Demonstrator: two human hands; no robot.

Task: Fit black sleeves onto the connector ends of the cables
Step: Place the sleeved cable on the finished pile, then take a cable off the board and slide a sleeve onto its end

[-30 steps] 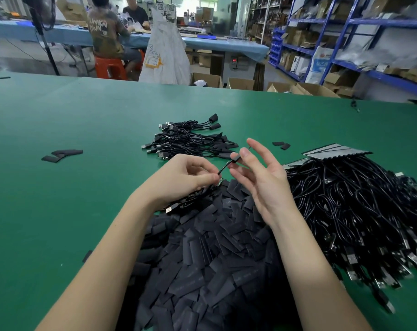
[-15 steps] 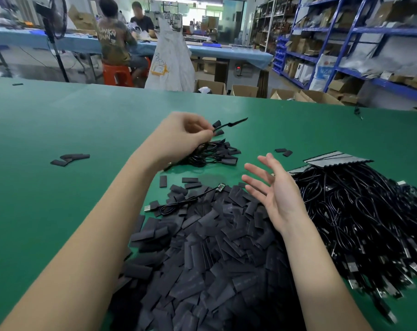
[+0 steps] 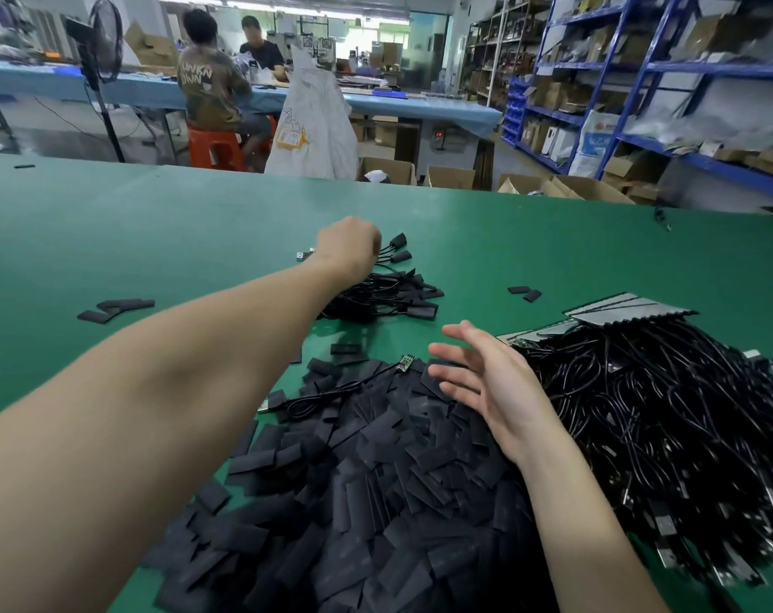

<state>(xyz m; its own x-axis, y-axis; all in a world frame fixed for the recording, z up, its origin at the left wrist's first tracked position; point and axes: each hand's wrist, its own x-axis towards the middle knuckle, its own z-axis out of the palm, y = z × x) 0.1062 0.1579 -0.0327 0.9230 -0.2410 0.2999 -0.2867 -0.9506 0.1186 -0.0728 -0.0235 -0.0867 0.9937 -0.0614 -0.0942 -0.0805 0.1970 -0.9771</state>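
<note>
While my left hand [image 3: 349,247] sets down over the finished cables [image 3: 384,294], fingers curled, grip unclear, my right hand [image 3: 486,382] hangs relaxed and empty. Next, I judge: grab the loose cable [image 3: 331,391] lying on the sleeves [image 3: 376,480].

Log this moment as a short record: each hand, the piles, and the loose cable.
left hand: reached out over the finished cable pile, fingers curled; grip hidden
right hand: open, fingers spread above the sleeve pile
unsleeved cables: big heap at right
loose cable: lies on the sleeve pile, bare circuit-board end
table: green
</note>
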